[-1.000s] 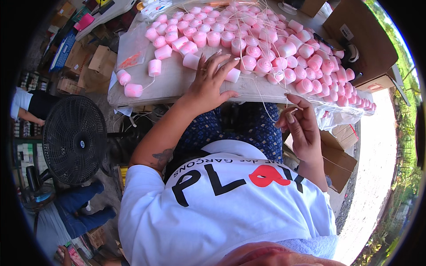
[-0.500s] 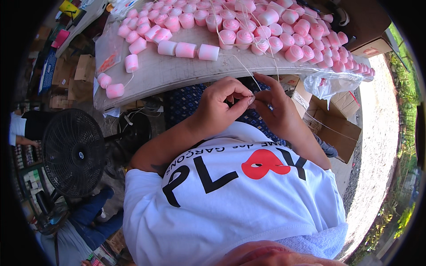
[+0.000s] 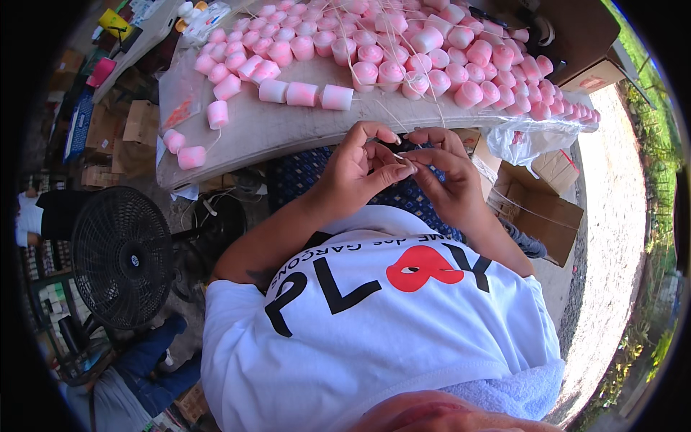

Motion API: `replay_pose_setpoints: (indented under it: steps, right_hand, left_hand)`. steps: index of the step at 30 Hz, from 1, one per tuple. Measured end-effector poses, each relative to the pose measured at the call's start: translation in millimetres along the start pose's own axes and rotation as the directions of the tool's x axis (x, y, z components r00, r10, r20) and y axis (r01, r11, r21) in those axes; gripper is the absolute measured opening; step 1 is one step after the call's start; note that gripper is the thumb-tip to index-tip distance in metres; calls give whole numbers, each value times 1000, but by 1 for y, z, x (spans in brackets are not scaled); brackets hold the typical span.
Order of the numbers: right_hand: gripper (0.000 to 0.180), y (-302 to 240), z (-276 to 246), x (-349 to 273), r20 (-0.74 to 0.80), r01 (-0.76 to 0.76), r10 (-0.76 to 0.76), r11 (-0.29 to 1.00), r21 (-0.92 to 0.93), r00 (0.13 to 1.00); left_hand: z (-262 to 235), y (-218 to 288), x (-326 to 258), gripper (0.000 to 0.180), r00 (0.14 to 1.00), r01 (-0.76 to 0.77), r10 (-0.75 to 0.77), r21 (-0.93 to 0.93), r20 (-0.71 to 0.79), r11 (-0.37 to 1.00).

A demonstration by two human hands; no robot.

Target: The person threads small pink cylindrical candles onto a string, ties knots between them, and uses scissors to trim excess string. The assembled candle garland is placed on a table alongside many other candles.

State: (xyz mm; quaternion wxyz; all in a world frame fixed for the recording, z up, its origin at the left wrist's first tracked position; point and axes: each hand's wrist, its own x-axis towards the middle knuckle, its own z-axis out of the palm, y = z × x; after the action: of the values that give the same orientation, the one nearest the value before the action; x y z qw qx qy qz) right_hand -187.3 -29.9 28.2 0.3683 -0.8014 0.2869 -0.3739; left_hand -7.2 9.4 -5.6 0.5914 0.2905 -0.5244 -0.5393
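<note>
Close together in front of the table's near edge, my left hand point(image 3: 358, 171) and my right hand point(image 3: 446, 167) pinch a thin pale cord point(image 3: 402, 156) between their fingertips. The knuckles partly cover the pinched part. More cream-coloured cord point(image 3: 389, 109) runs from the table toward my hands. Just beyond, a row of short pink-and-white cylinders point(image 3: 301, 93) lies end to end, seemingly threaded on cord. A large mass of the same cylinders point(image 3: 403, 54) covers the far side of the tabletop point(image 3: 248, 133), with loose strands across them.
Clear plastic point(image 3: 518, 140) hangs over the table's right edge, above open cardboard boxes point(image 3: 543, 216). A black fan point(image 3: 122, 257) stands at my left. Below it, another person's jeans point(image 3: 155, 360) show. A large brown box point(image 3: 583, 43) is at the far right.
My fingers have shifted on the cord: the left index finger has lifted and straightened, and the right fingers have curled inward. The view has shifted slightly.
</note>
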Motion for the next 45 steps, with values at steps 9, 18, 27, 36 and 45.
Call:
replay_pose_setpoints:
  steps: [9, 18, 27, 36, 45]
  right_hand:
    - [18, -2, -10, 9, -157, 70, -98, 982, -174, 983]
    - [14, 3, -3, 8, -89, -10, 12, 1000, 22, 996]
    - [17, 9, 0, 7, 89, -250, 246, 767, 591, 965]
    - [13, 17, -3, 8, -99, -52, 64, 991, 121, 993]
    - [16, 7, -2, 11, -83, 94, -116, 969, -230, 990]
  left_hand:
    - [-4, 10, 26, 27, 874, 289, -338, 186, 348, 939]
    - [11, 27, 22, 15, 873, 448, -435, -11, 218, 894]
    - [1, 3, 16, 13, 916, 317, -352, 190, 193, 929]
    - [-8, 16, 16, 13, 910, 367, -407, 310, 75, 877]
    - [-12, 16, 23, 11, 960, -253, 269, 634, 74, 731]
